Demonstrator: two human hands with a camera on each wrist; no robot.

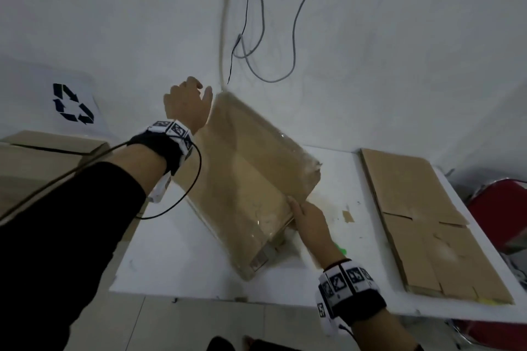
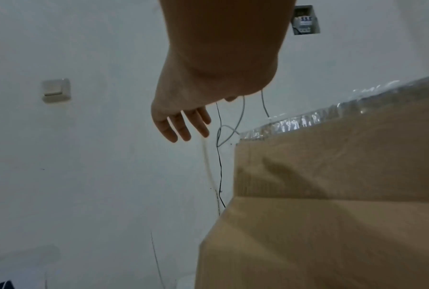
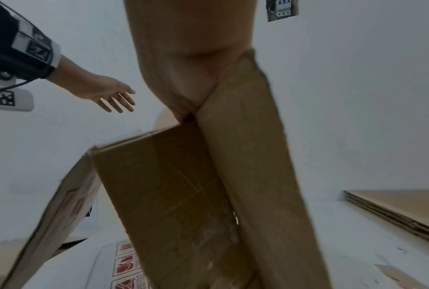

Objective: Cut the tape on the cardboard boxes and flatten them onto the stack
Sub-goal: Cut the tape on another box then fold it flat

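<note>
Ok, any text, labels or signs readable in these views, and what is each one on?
No words or numbers can be read.
Recycling arrows sign: dark symbol, no text, on the white surface at the left.
Red pictogram labels: by the cardboard box, too blurred to read.
Wrist markers: black-and-white coded squares, no text.

- A brown cardboard box (image 1: 251, 179), tilted up on one edge on a white table, its top edge wrapped in shiny clear tape (image 2: 332, 109).
- A stack of flattened cardboard boxes (image 1: 422, 219) lies at the table's right side.
</note>
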